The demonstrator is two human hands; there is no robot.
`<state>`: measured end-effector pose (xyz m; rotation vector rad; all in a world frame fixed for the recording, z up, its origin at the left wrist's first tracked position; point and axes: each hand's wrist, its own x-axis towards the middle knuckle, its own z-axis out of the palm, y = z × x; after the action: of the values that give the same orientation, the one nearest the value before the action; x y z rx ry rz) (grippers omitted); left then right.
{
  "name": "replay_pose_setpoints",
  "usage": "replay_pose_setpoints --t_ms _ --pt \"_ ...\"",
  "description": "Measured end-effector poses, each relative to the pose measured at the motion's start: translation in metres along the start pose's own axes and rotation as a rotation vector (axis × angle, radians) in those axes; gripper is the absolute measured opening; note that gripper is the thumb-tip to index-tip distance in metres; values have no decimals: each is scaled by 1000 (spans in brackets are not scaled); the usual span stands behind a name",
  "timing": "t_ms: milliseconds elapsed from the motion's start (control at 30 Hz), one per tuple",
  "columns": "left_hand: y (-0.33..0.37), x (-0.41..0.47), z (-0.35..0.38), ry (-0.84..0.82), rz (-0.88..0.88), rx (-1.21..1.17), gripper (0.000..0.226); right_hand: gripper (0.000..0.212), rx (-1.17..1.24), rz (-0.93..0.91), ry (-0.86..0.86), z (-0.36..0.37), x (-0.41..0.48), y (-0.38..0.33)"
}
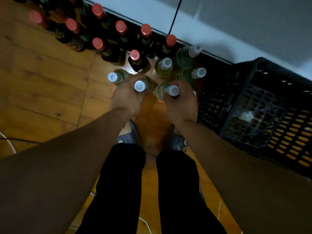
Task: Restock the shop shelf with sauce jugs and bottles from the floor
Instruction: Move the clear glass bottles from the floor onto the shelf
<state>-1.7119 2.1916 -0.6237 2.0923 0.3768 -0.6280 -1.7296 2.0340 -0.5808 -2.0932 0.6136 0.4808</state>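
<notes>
By the wooden floor's [42, 73] far edge, the left grip [125, 99] curls round a white-capped bottle [139, 85]. The right grip [181, 105] curls round a second white-capped bottle [173, 90], near the black crate [270, 105].

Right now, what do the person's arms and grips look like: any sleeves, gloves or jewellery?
The left forearm and right forearm are bare to the frame's edge, no sleeve showing. The left grip and right grip wear no gloves; no watch, band or ring shows, though the picture is blurred.
</notes>
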Motion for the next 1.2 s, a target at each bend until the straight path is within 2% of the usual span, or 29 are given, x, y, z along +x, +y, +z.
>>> replay_pose_setpoints --t_ms 200,367,433,500,600,700,800,1033,1200 --pt "81 -70 -66 7 -7 -22 33 19 -2 -29 -29 -71 -62 -80" --pt "172 -135 -139 15 87 -62 34 13 -40 -128 11 -141 -121 -168" --pt "217 -162 -171 -3 131 -49 24 14 -42 -189 39 -172 -146 -208" --pt "261 -188 -202 -2 182 -51 26 12 -50 -232 91 -201 -169 -246" --pt "326 -222 -247 -7 250 -3 9 11 -5 -298 186 -241 -200 -300" --pt "388 -241 -289 -28 378 78 26 13 7 -356 253 -281 -225 -352" --pt "447 -260 -330 -38 460 58 14 17 -12 -415 345 -321 -248 -399" --pt "568 -299 -397 -57 671 67 7 15 37 -517 534 -401 -283 -483" --pt "629 -314 -419 -24 732 -26 9 10 122 -567 574 -449 -293 -526"
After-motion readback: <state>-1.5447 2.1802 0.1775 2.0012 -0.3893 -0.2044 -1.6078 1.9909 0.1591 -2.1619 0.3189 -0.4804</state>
